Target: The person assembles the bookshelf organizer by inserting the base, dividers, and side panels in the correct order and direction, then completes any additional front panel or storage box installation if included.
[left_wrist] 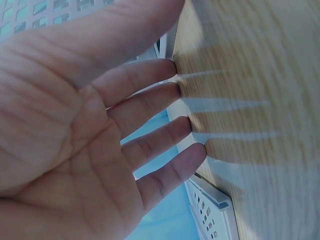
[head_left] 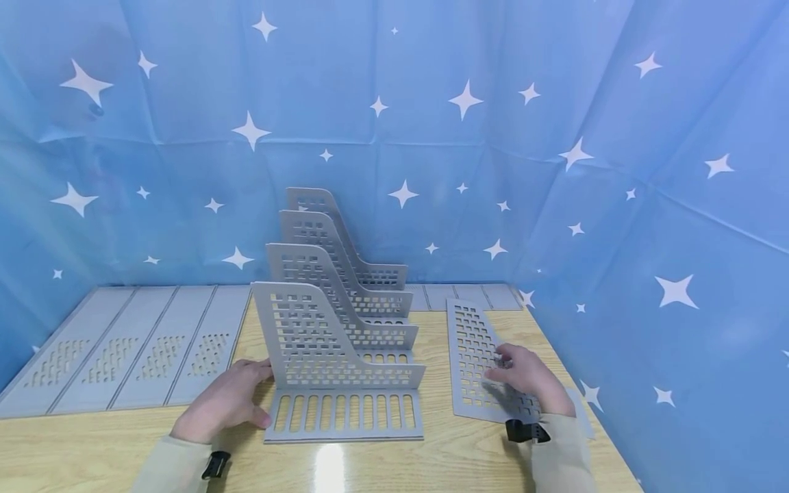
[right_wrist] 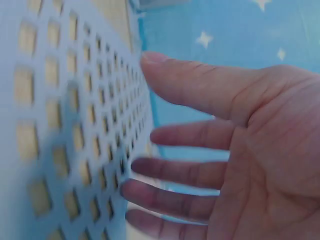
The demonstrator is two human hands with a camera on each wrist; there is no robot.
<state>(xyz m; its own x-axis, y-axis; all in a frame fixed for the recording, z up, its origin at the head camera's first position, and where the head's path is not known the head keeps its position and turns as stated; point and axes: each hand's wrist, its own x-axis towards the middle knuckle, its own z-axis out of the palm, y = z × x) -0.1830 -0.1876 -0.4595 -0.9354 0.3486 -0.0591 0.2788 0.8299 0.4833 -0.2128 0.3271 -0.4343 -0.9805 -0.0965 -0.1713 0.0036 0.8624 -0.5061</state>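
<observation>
A grey desktop file rack [head_left: 314, 335] stands mid-table, its several perforated dividers upright one behind another on a slotted base [head_left: 345, 435]. Low at its left side, my left hand [head_left: 231, 397] rests with fingers spread and loosely extended. The left wrist view shows those fingertips [left_wrist: 182, 125] right at the wood, with nothing in the palm. To the right of the rack lies a loose perforated side panel [head_left: 459, 356], flat on the table. Over its right edge hovers my right hand [head_left: 527, 373], fingers relaxed and empty, fingertips [right_wrist: 132, 190] close to the panel's holes.
Grey panels with patches of holes [head_left: 151, 311] lie side by side on the left of the wooden table [head_left: 92, 452]. A grey strip [head_left: 440, 296] runs along the back edge. Another grey piece [head_left: 581, 411] shows beside the right sleeve. A blue star-patterned curtain [head_left: 431, 171] hangs behind and at right.
</observation>
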